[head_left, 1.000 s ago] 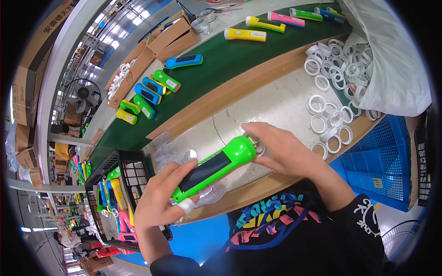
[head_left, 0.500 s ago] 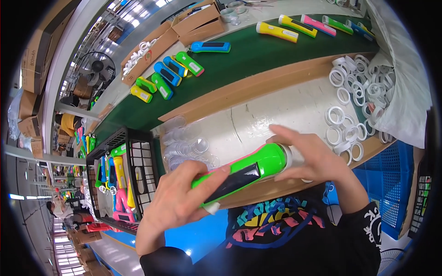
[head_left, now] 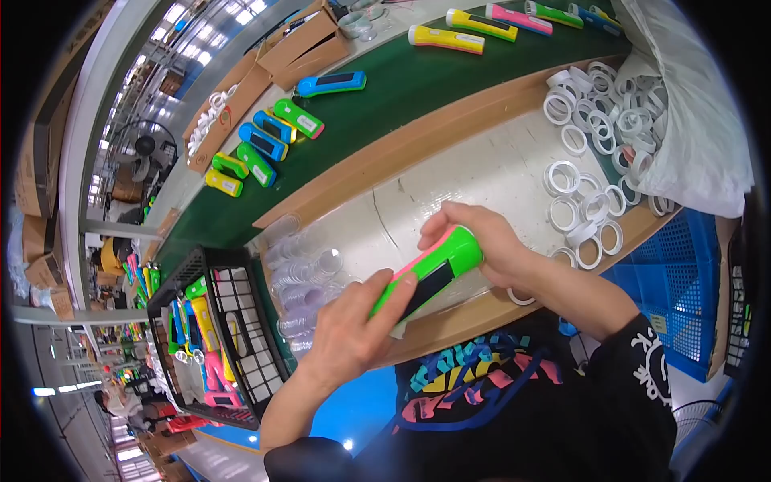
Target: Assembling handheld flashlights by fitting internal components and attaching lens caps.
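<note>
A green flashlight (head_left: 451, 261) with a dark panel and a pink underside lies slantwise across my hands, its wide head up and to the right. Its handle is gripped by my left hand (head_left: 345, 331), thumb on top beside the panel. My right hand (head_left: 491, 239) curls round the head end, palm against it and fingers over the far side. The front rim of the head is hidden by that hand. Loose white rings (head_left: 562, 178) are heaped right of my hands, and stacks of clear round lenses (head_left: 301, 273) sit to the left.
A cardboard-edged tray (head_left: 377, 173) lies beneath my hands. Past it, a green belt (head_left: 361, 112) carries several flashlights. A black crate (head_left: 255, 337) of flashlights stands left; a white sack (head_left: 691, 120) and blue crate (head_left: 679, 297) are at right. Cardboard boxes (head_left: 301, 48) stand at the back.
My right hand has gone from spread fingers around the white-rimmed head to being wrapped closely over it. The flashlight is a little farther from my body. The whole view has shifted slightly.
</note>
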Demonstrator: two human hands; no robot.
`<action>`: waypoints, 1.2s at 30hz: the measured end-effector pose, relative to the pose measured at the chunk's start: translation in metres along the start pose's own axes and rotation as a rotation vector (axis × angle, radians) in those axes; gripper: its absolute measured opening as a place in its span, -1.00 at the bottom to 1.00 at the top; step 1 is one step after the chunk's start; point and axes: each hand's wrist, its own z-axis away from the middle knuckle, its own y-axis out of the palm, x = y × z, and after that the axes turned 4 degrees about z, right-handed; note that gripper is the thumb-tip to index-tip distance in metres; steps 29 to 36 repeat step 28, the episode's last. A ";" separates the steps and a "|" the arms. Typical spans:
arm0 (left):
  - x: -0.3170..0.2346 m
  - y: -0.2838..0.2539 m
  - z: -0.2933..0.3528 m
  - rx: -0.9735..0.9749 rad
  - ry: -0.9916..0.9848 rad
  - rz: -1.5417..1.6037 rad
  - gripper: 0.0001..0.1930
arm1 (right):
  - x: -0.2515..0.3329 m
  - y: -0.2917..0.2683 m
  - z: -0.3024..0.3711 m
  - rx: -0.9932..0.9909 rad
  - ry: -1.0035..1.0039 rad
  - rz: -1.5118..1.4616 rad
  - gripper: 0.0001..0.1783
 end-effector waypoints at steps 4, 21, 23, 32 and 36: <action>0.019 0.003 0.008 -0.119 0.154 -0.089 -0.41 | 0.011 0.008 0.019 0.120 -0.279 0.163 -0.55; -0.005 0.020 -0.015 -0.039 -0.111 0.192 -0.39 | 0.008 -0.020 0.006 -0.020 -0.353 0.491 -0.44; -0.006 0.024 -0.020 0.000 -0.081 0.064 -0.39 | 0.007 -0.025 -0.011 -0.045 -0.084 0.114 -0.50; 0.009 0.039 -0.011 -0.151 -0.154 0.242 -0.35 | 0.021 -0.014 -0.003 -0.017 -0.115 0.042 -0.44; 0.009 0.039 -0.011 -0.151 -0.154 0.242 -0.35 | 0.021 -0.014 -0.003 -0.017 -0.115 0.042 -0.44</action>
